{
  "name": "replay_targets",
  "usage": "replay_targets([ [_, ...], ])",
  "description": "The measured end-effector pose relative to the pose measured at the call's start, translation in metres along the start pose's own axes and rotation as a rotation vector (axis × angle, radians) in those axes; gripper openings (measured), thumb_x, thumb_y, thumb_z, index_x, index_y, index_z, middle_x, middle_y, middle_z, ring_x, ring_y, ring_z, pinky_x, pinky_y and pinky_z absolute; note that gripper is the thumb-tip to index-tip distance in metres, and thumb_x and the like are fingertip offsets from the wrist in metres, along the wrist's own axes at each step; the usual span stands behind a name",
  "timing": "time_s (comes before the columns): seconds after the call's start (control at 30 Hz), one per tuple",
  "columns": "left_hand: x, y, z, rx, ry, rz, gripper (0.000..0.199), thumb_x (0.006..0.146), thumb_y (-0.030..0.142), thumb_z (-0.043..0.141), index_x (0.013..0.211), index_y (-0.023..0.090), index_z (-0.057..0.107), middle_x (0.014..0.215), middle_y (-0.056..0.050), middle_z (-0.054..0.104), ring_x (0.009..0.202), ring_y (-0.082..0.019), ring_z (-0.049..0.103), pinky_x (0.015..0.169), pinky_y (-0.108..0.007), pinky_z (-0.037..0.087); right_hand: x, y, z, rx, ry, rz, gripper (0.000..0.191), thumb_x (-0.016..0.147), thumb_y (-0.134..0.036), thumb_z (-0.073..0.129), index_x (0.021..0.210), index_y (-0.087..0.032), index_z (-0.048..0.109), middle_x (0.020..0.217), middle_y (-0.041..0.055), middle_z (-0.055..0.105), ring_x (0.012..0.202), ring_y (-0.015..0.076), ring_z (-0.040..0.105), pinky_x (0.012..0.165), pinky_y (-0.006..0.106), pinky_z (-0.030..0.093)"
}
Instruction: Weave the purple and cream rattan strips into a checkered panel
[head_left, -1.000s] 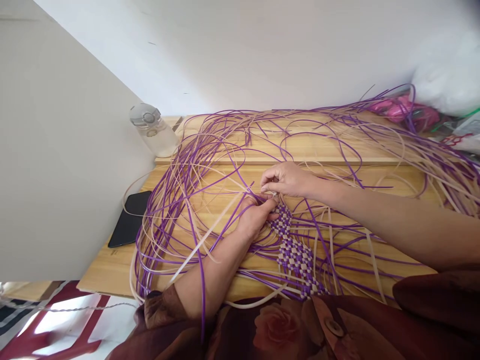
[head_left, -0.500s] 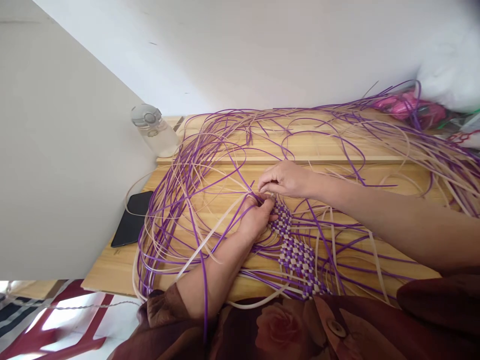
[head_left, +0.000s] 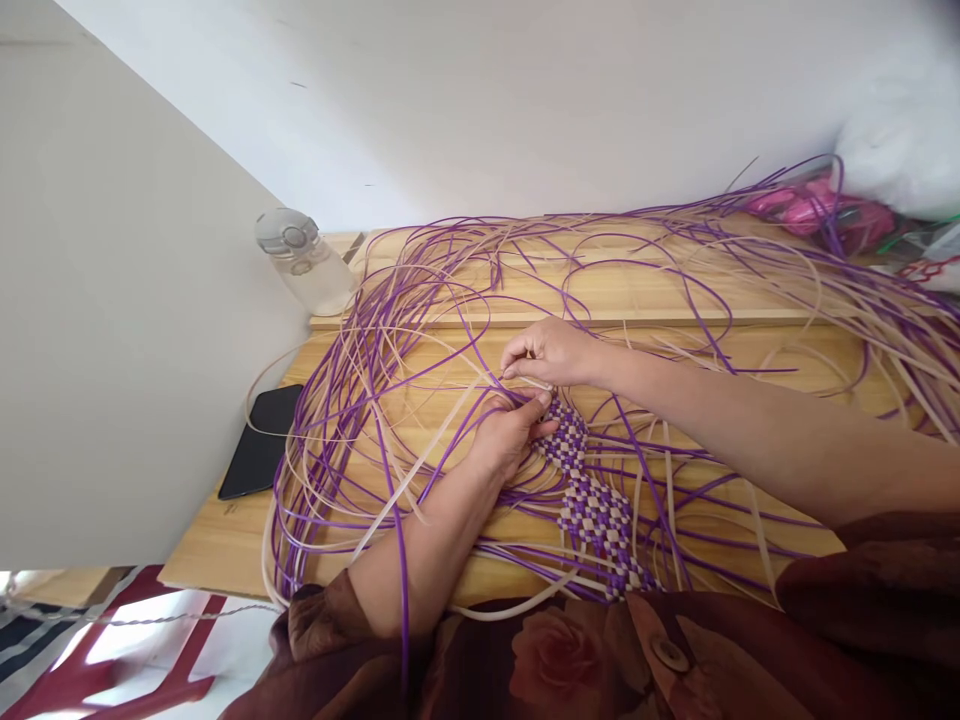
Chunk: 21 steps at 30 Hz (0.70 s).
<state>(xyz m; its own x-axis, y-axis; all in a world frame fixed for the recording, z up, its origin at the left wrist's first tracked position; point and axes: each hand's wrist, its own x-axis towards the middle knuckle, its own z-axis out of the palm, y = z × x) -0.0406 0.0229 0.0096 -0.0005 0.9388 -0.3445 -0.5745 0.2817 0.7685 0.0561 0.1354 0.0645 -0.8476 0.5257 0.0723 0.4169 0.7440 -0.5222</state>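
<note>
A woven purple and beige strip [head_left: 596, 510] runs from the table's front edge up to my hands. My left hand [head_left: 510, 432] is closed on the strip's upper end, its thumb pressed on the weave near the top. Just above it, my right hand [head_left: 544, 355] pinches a pale beige strand [head_left: 536, 383] that comes out of the weave's top corner. Long purple and beige strands [head_left: 330, 440] fan out from both sides of the weave. The fingertips of my left hand under the weave are partly hidden.
A clear bottle with a grey lid [head_left: 307, 265] stands at the back left. A black phone [head_left: 262, 440] lies at the left edge of the wooden table [head_left: 202, 545]. Pink and white plastic bags [head_left: 825, 210] sit at the back right, behind loose strands.
My right hand has moved slightly left and up, drawing the beige strand away from the weave. My left hand has stayed nearly in place.
</note>
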Motion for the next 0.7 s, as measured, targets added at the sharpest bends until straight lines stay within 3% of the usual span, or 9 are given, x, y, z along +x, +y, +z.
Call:
replay_targets([
  [0.13, 0.0, 0.002, 0.001, -0.05, 0.037, -0.002, 0.027, 0.056, 0.02, 0.085, 0.075, 0.014, 0.066, 0.078, 0.0, 0.06, 0.07, -0.009, 0.055, 0.057, -0.019, 0.053, 0.002, -0.003, -0.003, -0.018, -0.028, -0.046, 0.018, 0.079, -0.022, 0.059, 0.084, -0.016, 0.075, 0.077, 0.0012, 0.073, 0.072, 0.0123, 0.063, 0.065, 0.021, 0.037],
  [0.33, -0.001, 0.004, 0.004, -0.07, 0.095, -0.034, 0.025, 0.061, 0.022, 0.082, 0.078, 0.014, 0.066, 0.075, 0.0, 0.061, 0.067, -0.009, 0.056, 0.057, -0.02, 0.055, 0.006, -0.007, 0.0, -0.018, -0.092, 0.012, 0.018, 0.078, -0.022, 0.061, 0.086, -0.015, 0.075, 0.076, 0.0011, 0.073, 0.067, 0.0111, 0.061, 0.06, 0.02, 0.036],
  [0.47, 0.001, 0.003, 0.002, -0.09, 0.072, -0.035, 0.028, 0.06, 0.019, 0.082, 0.083, 0.016, 0.067, 0.077, 0.002, 0.062, 0.068, -0.008, 0.056, 0.055, -0.018, 0.054, 0.012, -0.018, -0.004, -0.056, -0.125, 0.009, 0.016, 0.075, -0.018, 0.062, 0.083, -0.016, 0.076, 0.074, 0.0007, 0.073, 0.067, 0.0106, 0.06, 0.06, 0.02, 0.035],
  [0.6, 0.003, 0.002, 0.0, -0.055, 0.02, -0.046, 0.029, 0.056, 0.017, 0.083, 0.08, 0.015, 0.066, 0.078, 0.001, 0.062, 0.065, -0.008, 0.055, 0.049, -0.017, 0.05, 0.019, -0.028, -0.008, -0.062, -0.259, -0.023, 0.015, 0.072, -0.014, 0.061, 0.079, -0.016, 0.074, 0.068, -0.0019, 0.069, 0.061, 0.0087, 0.055, 0.056, 0.02, 0.032],
  [0.7, 0.003, 0.003, 0.0, -0.042, 0.03, -0.048, 0.026, 0.057, 0.015, 0.081, 0.077, 0.015, 0.066, 0.077, 0.001, 0.061, 0.063, -0.008, 0.054, 0.047, -0.017, 0.048, 0.024, -0.03, -0.006, -0.099, -0.25, -0.048, 0.011, 0.07, -0.013, 0.059, 0.068, -0.015, 0.069, 0.06, -0.0036, 0.063, 0.056, 0.008, 0.05, 0.053, 0.022, 0.029],
])
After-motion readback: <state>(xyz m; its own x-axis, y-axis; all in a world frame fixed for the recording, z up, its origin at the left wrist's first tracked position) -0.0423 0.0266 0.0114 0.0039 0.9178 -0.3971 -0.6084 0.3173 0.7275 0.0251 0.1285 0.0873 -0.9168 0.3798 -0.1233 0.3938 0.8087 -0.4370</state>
